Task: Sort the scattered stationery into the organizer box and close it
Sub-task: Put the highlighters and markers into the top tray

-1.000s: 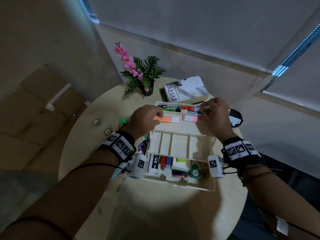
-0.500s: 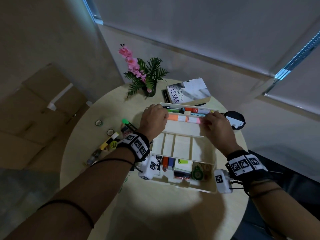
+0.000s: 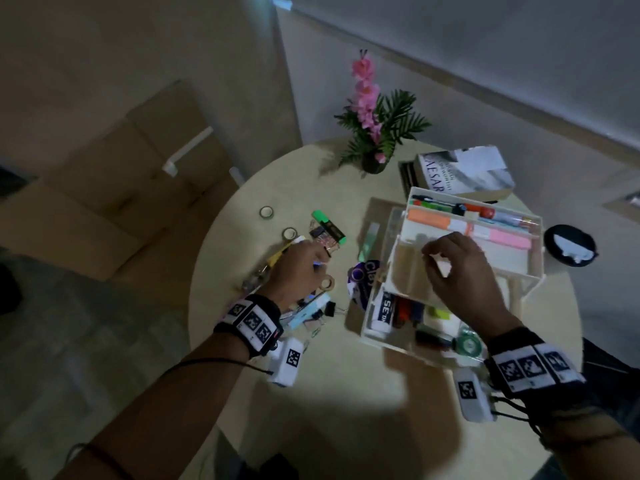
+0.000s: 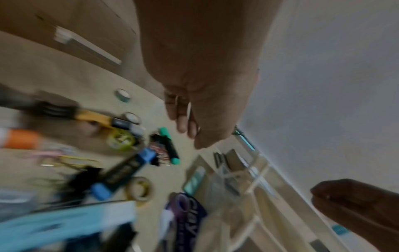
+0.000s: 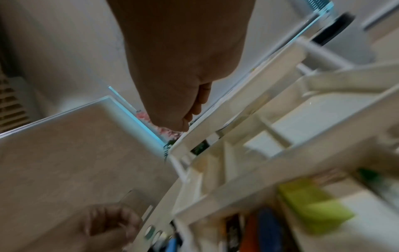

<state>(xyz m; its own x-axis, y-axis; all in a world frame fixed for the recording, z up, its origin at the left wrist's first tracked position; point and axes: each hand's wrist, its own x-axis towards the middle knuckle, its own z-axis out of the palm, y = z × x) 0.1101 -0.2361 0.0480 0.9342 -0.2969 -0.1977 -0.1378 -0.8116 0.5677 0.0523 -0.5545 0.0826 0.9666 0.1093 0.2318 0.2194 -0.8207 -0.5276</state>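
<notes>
The white tiered organizer box [image 3: 367,317] stands open on the round table. Its top tray holds an orange highlighter [image 3: 429,218], a pink highlighter [image 3: 509,239] and pens. My right hand [image 3: 433,258] hovers over the empty middle tray, fingers loosely curled, holding nothing; the right wrist view shows the hand [image 5: 192,116] just as empty. My left hand [image 3: 318,261] hangs over the scattered stationery left of the box, empty, its fingers [image 4: 185,126] relaxed above the table. Near it lie a green highlighter [image 3: 329,226], tape rolls [image 3: 327,282], a blue marker [image 4: 125,170] and binder clips [image 3: 330,308].
A purple clay packet [image 3: 363,278] lies against the box's left side. A potted pink flower [image 3: 374,164] and a book [image 3: 464,174] sit behind the box. A black round object [image 3: 569,244] lies at its right. Cardboard boxes [image 3: 138,161] stand on the floor to the left.
Both hands have left the top tray, where the orange and pink highlighters now lie. My left hand moved left over the scattered pile; my right drew back over the middle tray.
</notes>
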